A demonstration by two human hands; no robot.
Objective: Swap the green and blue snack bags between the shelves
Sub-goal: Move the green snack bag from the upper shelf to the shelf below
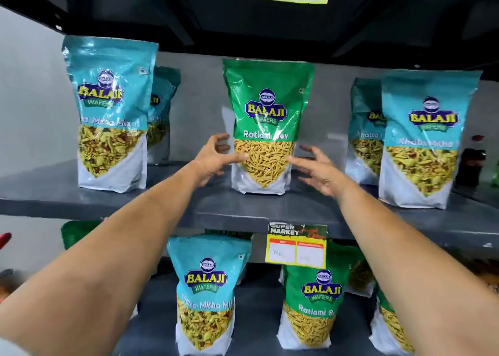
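The tall green plastic snack bag with a clear window of yellow sticks [266, 128] stands upright mid-way along the upper grey metal shelf [235, 207], with the left hand [216, 157] and right hand [316, 170] spread open on either side, gripping nothing; the left fingertips look at or near its edge. A one-sided nudge could likely topple the slippery pouch backward or off the lip. Blue snack bags [108, 112] stand well apart on both sides, leaving space, while the yellow price tag [297, 245] and the lower-shelf bags [208, 291] sit directly beneath any drop.
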